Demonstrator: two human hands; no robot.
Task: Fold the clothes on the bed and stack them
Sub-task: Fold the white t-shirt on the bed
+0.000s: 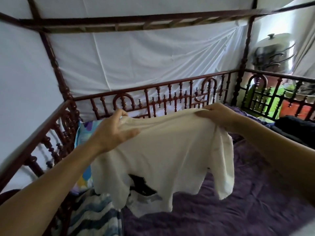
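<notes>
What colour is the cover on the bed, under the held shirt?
Dark purple: the bed cover shows best in the head view, below the cream shirt.

White drapes, carved wooden railing, purple bedspread

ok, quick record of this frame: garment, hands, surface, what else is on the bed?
garment: cream T-shirt, unfolded, held up above the bed
hands: left hand and right hand grip its top edge
surface: purple bedspread
also on bed: dark clothing far right; striped blanket near left
fold state: not yet started
</notes>
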